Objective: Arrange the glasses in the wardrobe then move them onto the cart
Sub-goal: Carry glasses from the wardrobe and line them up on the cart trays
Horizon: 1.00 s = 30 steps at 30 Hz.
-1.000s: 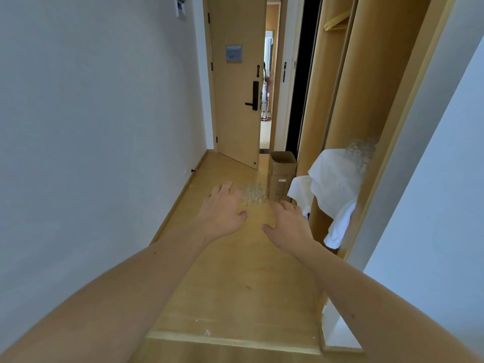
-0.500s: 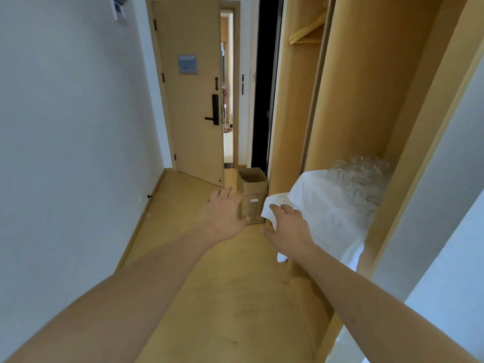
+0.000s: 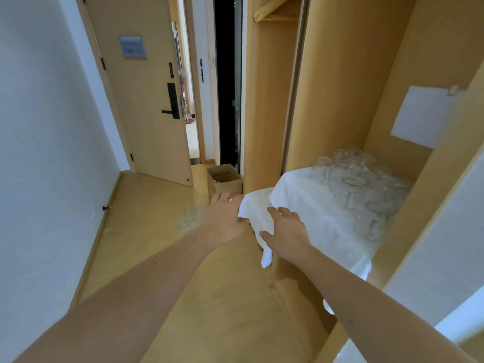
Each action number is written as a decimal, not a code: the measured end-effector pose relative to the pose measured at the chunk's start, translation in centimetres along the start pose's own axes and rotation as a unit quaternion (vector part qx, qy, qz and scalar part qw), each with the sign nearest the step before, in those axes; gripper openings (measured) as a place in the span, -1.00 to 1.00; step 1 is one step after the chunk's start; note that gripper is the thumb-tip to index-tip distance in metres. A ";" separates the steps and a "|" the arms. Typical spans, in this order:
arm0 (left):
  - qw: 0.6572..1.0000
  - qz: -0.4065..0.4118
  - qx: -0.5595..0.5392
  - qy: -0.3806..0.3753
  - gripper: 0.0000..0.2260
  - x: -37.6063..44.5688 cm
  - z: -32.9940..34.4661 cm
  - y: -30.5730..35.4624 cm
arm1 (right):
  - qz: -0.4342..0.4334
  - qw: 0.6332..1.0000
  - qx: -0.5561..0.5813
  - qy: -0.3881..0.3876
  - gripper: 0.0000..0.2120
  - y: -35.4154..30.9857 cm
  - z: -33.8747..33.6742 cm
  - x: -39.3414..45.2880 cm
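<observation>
Now the view has swung toward the wardrobe (image 3: pixel 340 74), which a second ago sat off at two o'clock and fills the right half of the view; both hands have come forward with it. I judge this as the approach, with arranging not yet begun. The glasses (image 3: pixel 358 184), a clear cluster, stand on a white cloth (image 3: pixel 309 205) inside the wardrobe, at about one o'clock from the hands. The left hand (image 3: pixel 225 218) hovers with relaxed fingers beside the cloth's hanging corner, and whether it touches is unclear. The right hand (image 3: pixel 285 231) is spread above the cloth's front edge, grasping nothing. A faint glinting patch (image 3: pixel 191 218) lies on the floor at eleven o'clock, too blurred to identify. No cart is in view, and the cardboard box (image 3: pixel 225 179) is partly hidden.
</observation>
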<state>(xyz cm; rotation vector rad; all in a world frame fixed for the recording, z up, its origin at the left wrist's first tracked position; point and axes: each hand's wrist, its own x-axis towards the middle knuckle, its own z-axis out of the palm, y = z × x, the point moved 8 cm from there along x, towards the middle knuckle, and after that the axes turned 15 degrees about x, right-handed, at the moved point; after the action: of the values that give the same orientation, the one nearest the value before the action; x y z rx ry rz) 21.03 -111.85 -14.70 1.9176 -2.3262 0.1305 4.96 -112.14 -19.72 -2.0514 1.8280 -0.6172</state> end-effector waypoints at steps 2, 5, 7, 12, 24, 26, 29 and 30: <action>1.000 0.010 0.011 -0.004 -0.48 2.8 0.6 0.4 | 0.003 1.000 0.005 0.008 -0.37 1.2 -0.1 2.4; 0.999 0.022 0.032 0.002 -0.50 7.6 1.2 1.2 | 0.002 0.999 0.012 0.030 -0.38 3.1 -0.8 6.6; 0.999 0.032 0.037 0.006 -0.49 11.3 1.6 2.3 | 0.012 0.999 0.016 0.037 -0.36 4.7 -1.6 9.5; 0.996 0.082 0.036 0.003 -0.43 20.0 2.8 6.6 | 0.052 0.997 0.022 0.062 -0.36 9.9 -4.7 15.9; 0.986 0.165 0.007 0.013 -0.45 33.0 5.4 13.4 | 0.117 0.987 0.008 0.106 -0.36 17.6 -8.6 24.1; 0.984 0.177 -0.003 0.015 -0.45 34.9 5.7 14.1 | 0.132 0.985 0.005 0.113 -0.36 18.6 -9.0 25.0; 0.977 0.212 -0.019 0.010 -0.44 37.4 6.5 15.3 | 0.158 0.979 0.004 0.129 -0.35 19.8 -9.5 26.2; 0.974 0.224 -0.022 0.009 -0.44 38.3 6.6 15.8 | 0.168 0.976 0.007 0.137 -0.35 20.2 -9.7 26.5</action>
<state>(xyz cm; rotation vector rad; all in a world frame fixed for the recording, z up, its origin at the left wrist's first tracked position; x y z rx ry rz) -1.95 -146.91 -15.34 1.3336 -2.6813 0.1340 -14.97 -140.52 -18.98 -1.6534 2.2516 -0.8406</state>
